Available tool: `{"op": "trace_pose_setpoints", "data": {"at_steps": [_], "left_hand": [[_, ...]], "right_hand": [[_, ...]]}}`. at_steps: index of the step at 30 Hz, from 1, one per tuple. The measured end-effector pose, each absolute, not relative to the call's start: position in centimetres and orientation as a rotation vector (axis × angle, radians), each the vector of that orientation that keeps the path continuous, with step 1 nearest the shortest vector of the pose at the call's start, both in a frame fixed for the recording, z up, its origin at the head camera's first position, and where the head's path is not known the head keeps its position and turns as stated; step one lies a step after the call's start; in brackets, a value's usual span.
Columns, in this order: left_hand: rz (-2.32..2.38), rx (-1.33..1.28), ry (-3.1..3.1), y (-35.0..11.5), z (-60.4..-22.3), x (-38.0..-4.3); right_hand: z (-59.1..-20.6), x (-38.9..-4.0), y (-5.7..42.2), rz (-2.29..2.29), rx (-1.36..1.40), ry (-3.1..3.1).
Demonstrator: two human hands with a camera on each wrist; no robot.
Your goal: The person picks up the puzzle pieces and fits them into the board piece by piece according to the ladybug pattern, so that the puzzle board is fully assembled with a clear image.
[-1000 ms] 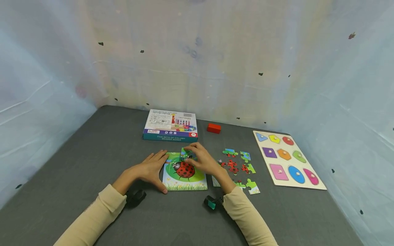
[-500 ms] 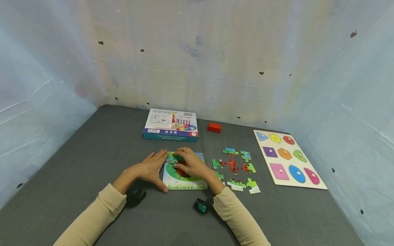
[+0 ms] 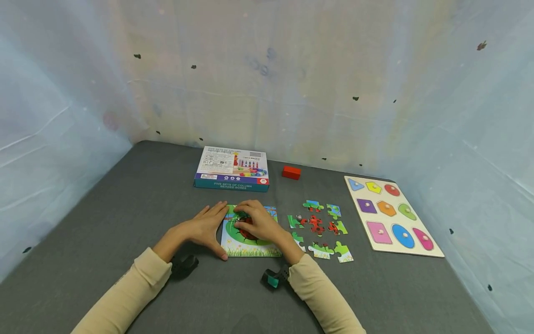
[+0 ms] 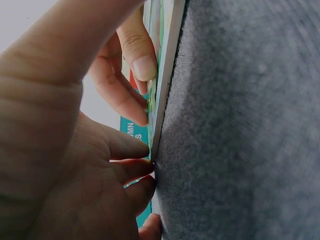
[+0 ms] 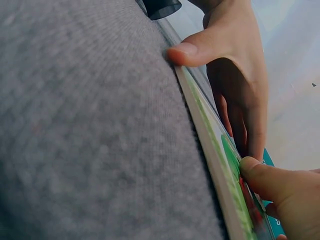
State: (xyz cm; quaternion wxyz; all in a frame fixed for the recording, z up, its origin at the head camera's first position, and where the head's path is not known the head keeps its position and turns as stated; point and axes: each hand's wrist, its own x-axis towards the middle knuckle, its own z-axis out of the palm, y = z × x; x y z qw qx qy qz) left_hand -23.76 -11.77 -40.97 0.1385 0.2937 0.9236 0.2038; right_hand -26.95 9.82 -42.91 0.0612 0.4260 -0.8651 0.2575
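Note:
A ladybug puzzle board (image 3: 250, 251) lies flat on the dark table. My left hand (image 3: 204, 230) braces the board's left edge, its fingers spread toward the upper corner and its thumb at the lower one. Over the upper left of the picture, my right hand (image 3: 261, 224) pinches a small green puzzle piece (image 3: 240, 215) between thumb and fingers, close on the board's surface. That hand covers much of the ladybug. In the right wrist view, the right thumb (image 5: 260, 172) presses down near the board's face, and the left thumb (image 5: 187, 52) touches its near corner.
Several loose puzzle pieces (image 3: 315, 225) lie right of the board. Farther right is a wooden shape board (image 3: 402, 219) with knobbed coloured pieces. Behind stand a beaded-columns box (image 3: 231, 169) and a red block (image 3: 291, 172). A plastic sheet (image 3: 267, 93) hangs beyond the table.
Over the past second my right hand has slid left across the board with the puzzle piece, to its upper left. In the last half second it has barely moved. My left hand stays put.

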Motion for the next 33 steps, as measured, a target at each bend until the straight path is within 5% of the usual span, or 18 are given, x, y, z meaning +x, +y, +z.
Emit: {"op": "trace_pose_setpoints", "data": {"at_steps": [33], "left_hand": [[0.551,0.898,2.67,-11.8,-40.9,-23.9]], "right_hand": [[-43.3,-28.0,11.1,0.79,1.366,-2.568]]}}
